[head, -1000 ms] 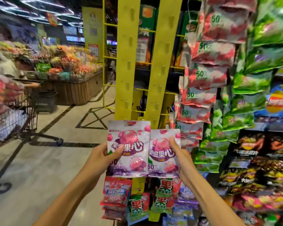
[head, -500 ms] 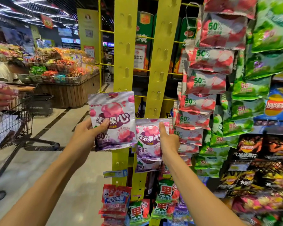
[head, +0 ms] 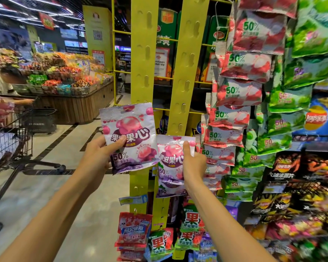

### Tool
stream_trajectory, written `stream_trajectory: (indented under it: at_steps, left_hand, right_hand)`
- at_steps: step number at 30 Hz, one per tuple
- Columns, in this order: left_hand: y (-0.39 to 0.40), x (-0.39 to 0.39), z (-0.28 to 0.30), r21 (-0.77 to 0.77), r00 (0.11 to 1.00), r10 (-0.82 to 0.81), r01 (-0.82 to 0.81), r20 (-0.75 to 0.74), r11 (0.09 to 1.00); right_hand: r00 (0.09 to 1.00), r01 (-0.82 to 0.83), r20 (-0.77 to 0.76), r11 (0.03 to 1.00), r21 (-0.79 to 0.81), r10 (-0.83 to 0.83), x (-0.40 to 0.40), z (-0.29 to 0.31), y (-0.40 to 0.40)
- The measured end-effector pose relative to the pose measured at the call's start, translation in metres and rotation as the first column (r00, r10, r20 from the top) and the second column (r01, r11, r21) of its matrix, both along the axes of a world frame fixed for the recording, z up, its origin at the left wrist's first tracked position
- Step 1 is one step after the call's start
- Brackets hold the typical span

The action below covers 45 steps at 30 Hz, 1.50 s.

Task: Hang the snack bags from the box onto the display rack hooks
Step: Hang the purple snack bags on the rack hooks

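Observation:
My left hand grips a white and purple snack bag by its lower left side, holding it up in front of the left yellow hanging strip. My right hand holds a second purple snack bag against the right yellow strip, thumb raised along the bag's right edge. Another purple bag hangs on that strip just below it. The box is out of view.
Rows of red and green snack bags hang close on the right, with chip bags beyond. More snack bags hang low on the strips. A shopping cart and a person stand at left by a wooden candy counter.
Both hands rose from a side-by-side hold. The left bag lifted up and left, while the right bag came up against the right strip above the hanging purple bag.

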<state>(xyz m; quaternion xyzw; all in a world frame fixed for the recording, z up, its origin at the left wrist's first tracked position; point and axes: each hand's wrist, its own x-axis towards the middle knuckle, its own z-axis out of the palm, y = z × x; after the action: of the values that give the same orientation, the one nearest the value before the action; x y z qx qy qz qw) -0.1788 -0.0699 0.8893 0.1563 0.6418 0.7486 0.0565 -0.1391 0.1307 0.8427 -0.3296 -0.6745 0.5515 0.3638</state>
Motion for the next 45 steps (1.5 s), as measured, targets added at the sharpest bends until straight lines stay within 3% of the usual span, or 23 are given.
stream_trajectory:
  at_steps: [2,12,22,26,38,45]
  left_hand:
    - [0.002,0.001,0.000,0.000,1.000,0.002,-0.002,0.005,1.000]
    - [0.001,0.003,-0.007,-0.022,1.000,0.002,-0.002,0.028,1.000]
    - [0.001,0.004,-0.008,-0.002,0.997,0.018,-0.018,0.069,1.000]
    - [0.003,0.003,-0.010,0.027,0.996,0.030,-0.032,0.082,0.999]
    - [0.006,-0.002,-0.015,0.050,0.992,0.036,-0.042,0.118,0.998]
    - [0.005,-0.005,-0.014,0.050,0.991,0.036,-0.043,0.130,0.998]
  right_hand:
    - [0.999,0.038,-0.032,0.999,-0.005,-0.038,-0.003,0.009,0.001]
    - [0.983,0.125,0.146,0.986,-0.114,-0.108,-0.007,-0.019,0.000]
    - [0.985,-0.062,-0.165,0.998,-0.034,0.055,0.004,-0.009,-0.002]
    - [0.972,-0.057,-0.234,0.995,-0.077,0.038,0.009,0.007,-0.002]
    - [0.957,-0.106,-0.283,0.988,-0.113,0.070,0.000,0.006,0.001]
    - [0.983,-0.118,-0.143,0.993,-0.012,0.115,0.001,0.012,0.004]
